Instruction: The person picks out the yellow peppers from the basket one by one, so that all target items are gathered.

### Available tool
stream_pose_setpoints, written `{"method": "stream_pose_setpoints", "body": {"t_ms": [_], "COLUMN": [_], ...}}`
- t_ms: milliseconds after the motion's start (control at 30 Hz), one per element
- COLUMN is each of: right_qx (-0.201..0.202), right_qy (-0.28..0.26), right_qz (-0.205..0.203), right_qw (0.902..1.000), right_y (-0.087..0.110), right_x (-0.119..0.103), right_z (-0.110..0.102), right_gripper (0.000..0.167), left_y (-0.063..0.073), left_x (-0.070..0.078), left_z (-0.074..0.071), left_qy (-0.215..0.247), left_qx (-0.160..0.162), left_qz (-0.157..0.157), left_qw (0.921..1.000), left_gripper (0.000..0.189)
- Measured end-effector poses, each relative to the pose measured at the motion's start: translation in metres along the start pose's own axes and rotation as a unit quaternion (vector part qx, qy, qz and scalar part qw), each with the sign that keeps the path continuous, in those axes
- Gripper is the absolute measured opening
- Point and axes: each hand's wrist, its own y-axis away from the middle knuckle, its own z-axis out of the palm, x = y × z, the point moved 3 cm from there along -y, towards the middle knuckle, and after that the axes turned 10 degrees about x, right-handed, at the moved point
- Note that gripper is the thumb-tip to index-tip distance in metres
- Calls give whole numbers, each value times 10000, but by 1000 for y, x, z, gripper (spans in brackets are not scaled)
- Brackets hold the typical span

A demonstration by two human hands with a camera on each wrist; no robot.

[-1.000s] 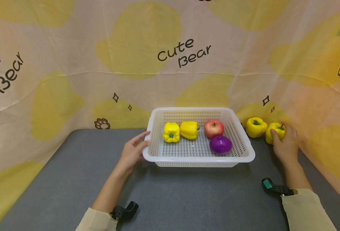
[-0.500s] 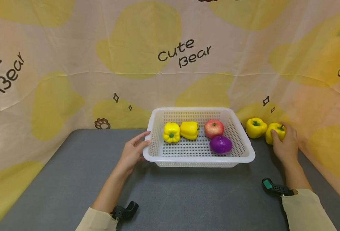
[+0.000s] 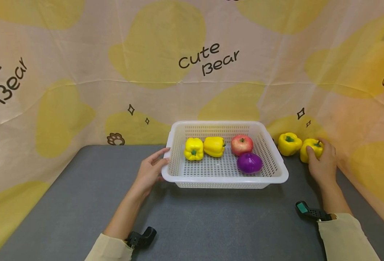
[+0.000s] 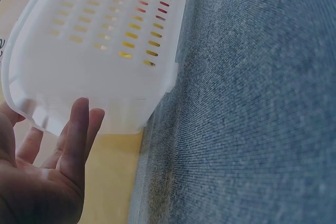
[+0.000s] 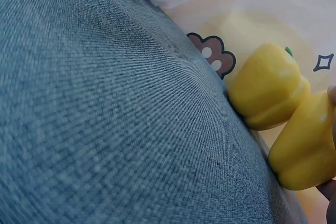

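Note:
A white perforated plastic basket [image 3: 224,180] stands on the table. In it lie two yellow bell peppers [image 3: 193,149], a red apple [image 3: 242,145] and a round, glossy purple vegetable [image 3: 249,163]. My left hand [image 3: 149,173] touches the basket's left rim, its fingers fairly straight; in the left wrist view some fingers [image 4: 79,135] lie below the rim beside the end wall. Right of the basket, my right hand [image 3: 324,165] grips a yellow bell pepper [image 3: 306,155] between thumb and fingers. Another yellow bell pepper [image 3: 289,144] sits just left of it, close against it in the right wrist view.
The grey cloth-covered table [image 3: 224,224] extends in front of the basket and to its left. A patterned fabric backdrop [image 3: 159,101] rises right behind the basket and the peppers, and along the right side. Black wrist cameras [image 3: 141,238] are strapped to both wrists.

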Motion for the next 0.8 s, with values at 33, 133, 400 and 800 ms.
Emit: {"method": "stream_pose_setpoints", "body": {"t_ms": [33,133,400,800], "right_qx": [0,6,42,59], "right_qy": [8,33,45,-1], "right_qz": [12,42,52,153], "right_qw": [10000,10000,10000,9999], "right_y": [0,-1,0,1], "right_x": [0,1,1,-1], "right_z": [0,1,2,1], "right_gripper": [58,58,58,57], "left_y": [0,0,0,0], "left_x": [0,0,0,0], "left_z": [0,0,0,0], "left_qy": [-1,12,65,33], "left_qx": [-7,2,3,17], "left_qz": [5,-1,16,-26], "left_qw": [10000,10000,10000,10000], "left_gripper": [46,46,46,45]}}
